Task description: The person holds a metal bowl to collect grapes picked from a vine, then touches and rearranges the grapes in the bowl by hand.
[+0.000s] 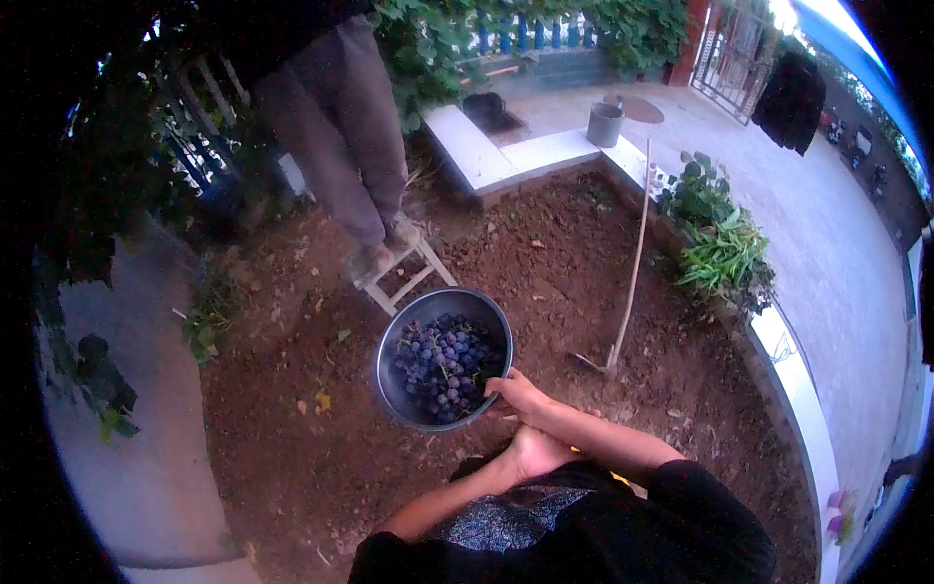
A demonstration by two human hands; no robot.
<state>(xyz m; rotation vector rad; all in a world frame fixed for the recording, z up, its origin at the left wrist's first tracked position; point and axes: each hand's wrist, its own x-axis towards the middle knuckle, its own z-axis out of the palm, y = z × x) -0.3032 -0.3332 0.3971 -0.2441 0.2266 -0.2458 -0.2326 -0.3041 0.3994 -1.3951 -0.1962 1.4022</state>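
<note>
Right hand [520, 394] was closed on the near right rim of a round grey metal bowl [448, 300], thumb over the edge and the other fingers curled under it. Those lower fingers were mostly hidden by the bowl and the hand itself. Left hand [538, 452] crossed beneath the right wrist, apparently against it; its fingers went out of sight behind the right forearm, so cannot tell if they were spread, pressed together or gripping.

The bowl was out in front of the wearer's black short-sleeved shirt [623, 535], above reddish-brown bare soil [292, 438]. Inside lay a heap of dark purple grapes [448, 360] with bits of green stem; number of bunches hard to make out.

Beyond the bowl, 1 other person in grey-brown trousers [341, 117] stood on a low pale wooden stool [438, 264]. Upper body lost in dark shadow and cut off at the top; that person's hands not visible. Bowl covered the near part of the stool.

To the right, 1 long-handled hoe [637, 253] stood nearly upright, head on the soil. Farther off, 1 grey bucket [604, 127] sat on a white-topped low wall [806, 399]. Black cloth [790, 97] hung at far right, details unclear. Image corners went black.
</note>
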